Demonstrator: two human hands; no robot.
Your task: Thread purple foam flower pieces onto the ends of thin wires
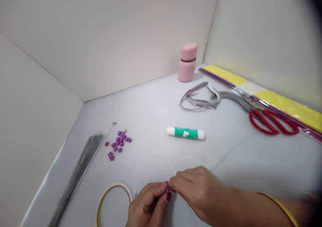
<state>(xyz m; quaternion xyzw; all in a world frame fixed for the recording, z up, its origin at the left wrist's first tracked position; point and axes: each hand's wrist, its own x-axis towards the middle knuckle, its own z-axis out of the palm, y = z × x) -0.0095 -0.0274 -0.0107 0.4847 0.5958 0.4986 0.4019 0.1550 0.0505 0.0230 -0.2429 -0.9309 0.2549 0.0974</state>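
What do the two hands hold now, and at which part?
A small purple bead, pinched between the fingertips of the left hand and right hand; the exact spot is hidden.

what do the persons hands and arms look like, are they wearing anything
The left hand and right hand wear no gloves, and their fingernails are painted a dark red. The right forearm shows no sleeve and wears a thin yellow-gold bangle. The left wrist and forearm are out of view.
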